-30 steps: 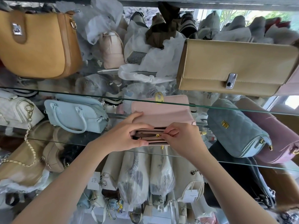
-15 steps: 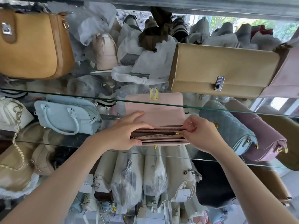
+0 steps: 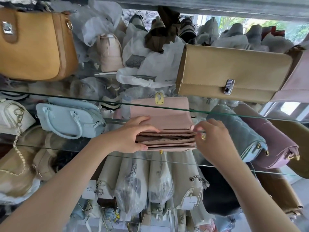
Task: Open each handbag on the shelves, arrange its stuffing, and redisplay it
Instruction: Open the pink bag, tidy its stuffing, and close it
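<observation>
The left hand (image 3: 132, 134) clasps the left end of the pink handbag (image 3: 167, 141), thumb in front. From that grip the bag's long axis runs rightward along the glass shelf (image 3: 167, 161), with its unzipped mouth facing the person. At the opposite end the right hand (image 3: 215, 138) is blurred; its hold cannot be told. Beyond, the flap (image 3: 160, 113) lies back.

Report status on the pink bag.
Left hand grips pink bag, flap up. Right hand at its right end, grip unclear. Glass shelf edge crosses flap.
</observation>
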